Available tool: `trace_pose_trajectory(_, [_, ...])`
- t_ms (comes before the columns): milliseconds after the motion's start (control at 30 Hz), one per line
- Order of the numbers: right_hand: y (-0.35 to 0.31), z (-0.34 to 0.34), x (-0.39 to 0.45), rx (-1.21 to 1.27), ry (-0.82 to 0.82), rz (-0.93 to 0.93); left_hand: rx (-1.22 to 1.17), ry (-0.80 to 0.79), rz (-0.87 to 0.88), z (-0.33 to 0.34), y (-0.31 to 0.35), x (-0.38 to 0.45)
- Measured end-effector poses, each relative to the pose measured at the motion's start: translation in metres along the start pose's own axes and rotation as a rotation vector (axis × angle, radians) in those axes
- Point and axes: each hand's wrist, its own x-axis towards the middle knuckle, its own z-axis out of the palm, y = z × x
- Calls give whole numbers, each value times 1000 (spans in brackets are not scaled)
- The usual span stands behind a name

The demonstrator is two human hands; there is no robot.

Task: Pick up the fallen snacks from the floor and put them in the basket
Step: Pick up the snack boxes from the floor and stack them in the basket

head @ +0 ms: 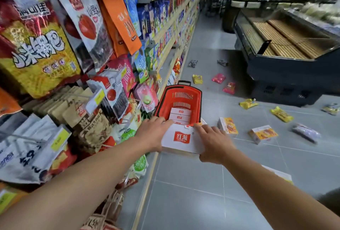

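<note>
Fingers of the left hand [155, 130] and right hand [214, 142] curled round a white cardboard box with a red logo [182, 140], holding it just before the red plastic basket [181, 99] on the grey tiled floor [193, 193].

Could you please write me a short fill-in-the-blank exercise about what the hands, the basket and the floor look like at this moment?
1. The left hand and right hand together hold a white box with a ____ logo.
2. The basket standing on the floor is ____ in colour.
3. Inside the basket lie more white ____.
4. The two yellow-orange boxes lie on the ____, to the right of the basket.

Missing words: red; red; boxes; floor
</note>
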Motion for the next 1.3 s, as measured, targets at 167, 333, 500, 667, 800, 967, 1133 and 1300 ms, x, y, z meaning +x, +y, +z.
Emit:
trace_pose_trajectory(167, [5,-3,46,7,-5,14,-24,15,1,7,-29,36])
trace_pose_trajectory(333, [34,5,109,11,-36,-1,-45,-9,-20,24,-48,98])
trace_pose_trajectory(500, [80,10,188,35,-90,-32,-62,-63,-61,37,-65,178])
trace_pose_trajectory(667, [131,1,270,54,-143,-82,-80,-103,-124,38,-76,260])
trace_pose_trajectory(800, [163,-5,327,45,-178,-123,-87,-118,-167,46,-91,313])
trace_pose_trajectory(967, [192,-1,401,67,-218,-129,-94,-161,-187,53,-115,383])
trace_pose_trajectory(1133, [213,22,472,83,-256,-101,-123,-225,-189,88,-149,451])
trace_pose_trajectory(1300, [227,39,528,83,-294,-57,-182,-225,-141,126,-180,506])
